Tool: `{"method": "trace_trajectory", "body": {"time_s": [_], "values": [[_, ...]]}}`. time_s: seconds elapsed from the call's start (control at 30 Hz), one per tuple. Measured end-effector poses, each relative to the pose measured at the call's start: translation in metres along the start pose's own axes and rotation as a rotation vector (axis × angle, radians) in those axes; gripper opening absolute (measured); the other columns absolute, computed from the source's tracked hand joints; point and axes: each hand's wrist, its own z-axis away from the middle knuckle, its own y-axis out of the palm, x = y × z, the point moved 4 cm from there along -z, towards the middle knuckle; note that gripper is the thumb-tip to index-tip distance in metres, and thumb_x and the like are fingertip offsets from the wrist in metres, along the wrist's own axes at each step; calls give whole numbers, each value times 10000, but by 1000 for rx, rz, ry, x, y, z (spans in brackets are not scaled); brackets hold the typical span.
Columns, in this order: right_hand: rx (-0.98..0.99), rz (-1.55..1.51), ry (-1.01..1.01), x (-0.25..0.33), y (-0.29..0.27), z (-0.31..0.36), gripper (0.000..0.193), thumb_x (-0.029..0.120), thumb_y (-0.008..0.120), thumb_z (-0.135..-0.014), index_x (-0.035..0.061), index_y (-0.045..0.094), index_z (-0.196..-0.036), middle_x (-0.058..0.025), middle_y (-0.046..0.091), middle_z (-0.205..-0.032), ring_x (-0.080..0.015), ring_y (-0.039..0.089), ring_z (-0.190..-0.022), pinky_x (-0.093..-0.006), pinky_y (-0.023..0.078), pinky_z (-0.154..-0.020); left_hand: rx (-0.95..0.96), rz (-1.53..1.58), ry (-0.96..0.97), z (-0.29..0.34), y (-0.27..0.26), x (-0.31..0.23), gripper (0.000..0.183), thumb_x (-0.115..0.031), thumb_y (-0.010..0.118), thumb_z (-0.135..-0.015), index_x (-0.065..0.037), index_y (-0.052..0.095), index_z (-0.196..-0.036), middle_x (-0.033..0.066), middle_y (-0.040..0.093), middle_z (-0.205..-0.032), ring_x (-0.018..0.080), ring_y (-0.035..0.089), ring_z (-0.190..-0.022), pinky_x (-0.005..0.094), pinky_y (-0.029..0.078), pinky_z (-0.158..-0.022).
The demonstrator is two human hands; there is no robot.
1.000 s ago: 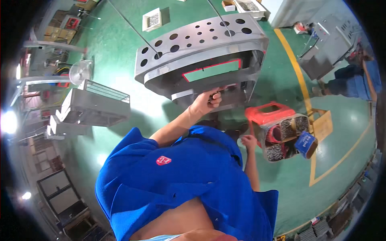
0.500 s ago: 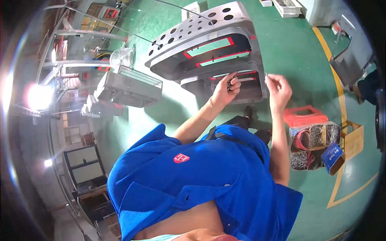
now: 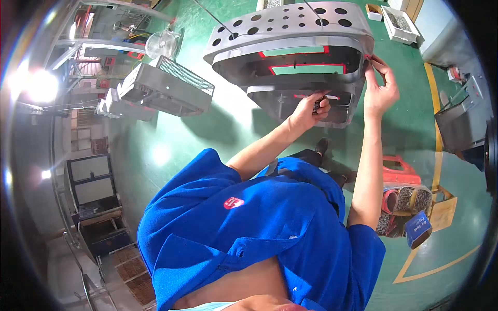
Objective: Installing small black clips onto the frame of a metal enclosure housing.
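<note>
A grey metal housing hangs from two thin rods. Round holes dot its top, and its hollow inside shows red-edged rectangular openings. My left hand is curled in front of its lower part, closed around several small dark pieces too small to name. At the housing's right rim, the thumb and forefinger of my right hand are pinched together. A small red spot shows on the rim by these fingertips. Whatever lies between them is hidden.
Left of the housing hangs another grey metal box, with a fan behind it. On the floor at right stand a red plastic container, bins of small metal parts and a blue box. White trays lie at the far right.
My right hand has moved up and forward to the housing's right rim. The housing now appears farther right in view. My left hand stays curled around the small pieces.
</note>
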Motion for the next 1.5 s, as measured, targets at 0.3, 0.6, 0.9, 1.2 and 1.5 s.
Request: {"method": "trace_trajectory", "body": {"time_s": [0.3,0.6,0.9,1.2,1.5], "values": [[-40,87,-153,3,2,-4,110,45,747,-733,41,664,-805,-45,711,-899,-137,669,-795,-257,505,-718,22,-50,-54,-8,-7,-4,339,-178,412,-944,-74,514,-1250,-35,370,-641,65,321,-552,197,248,-468],[-8,63,-74,2,-1,-16,119,58,756,-728,56,700,-834,-23,686,-803,-126,624,-695,-253,483,-667,127,-220,-108,1,5,-12,400,-229,429,-960,-58,465,-1320,-36,357,-631,67,303,-546,201,239,-459],[402,-75,572,-23,-23,159,164,92,713,-791,-11,632,-890,-92,642,-799,-162,624,-682,-280,488,-628,194,-666,-186,2,-4,18,464,-386,406,-992,-21,576,-1222,-24,471,-627,51,329,-486,217,234,-416],[397,139,460,4,-44,206,171,7,673,-712,45,627,-872,-93,612,-864,-271,618,-757,-353,488,-662,10,-618,-353,31,-38,63,425,-361,416,-986,-6,632,-1075,12,508,-588,70,348,-408,233,222,-371],[445,5,603,-13,-49,209,113,14,696,-738,8,637,-834,-106,631,-753,-208,627,-654,-307,485,-603,-55,-532,-270,35,-53,71,307,-285,474,-963,-29,594,-843,14,488,-587,95,393,-432,248,254,-388]]}}
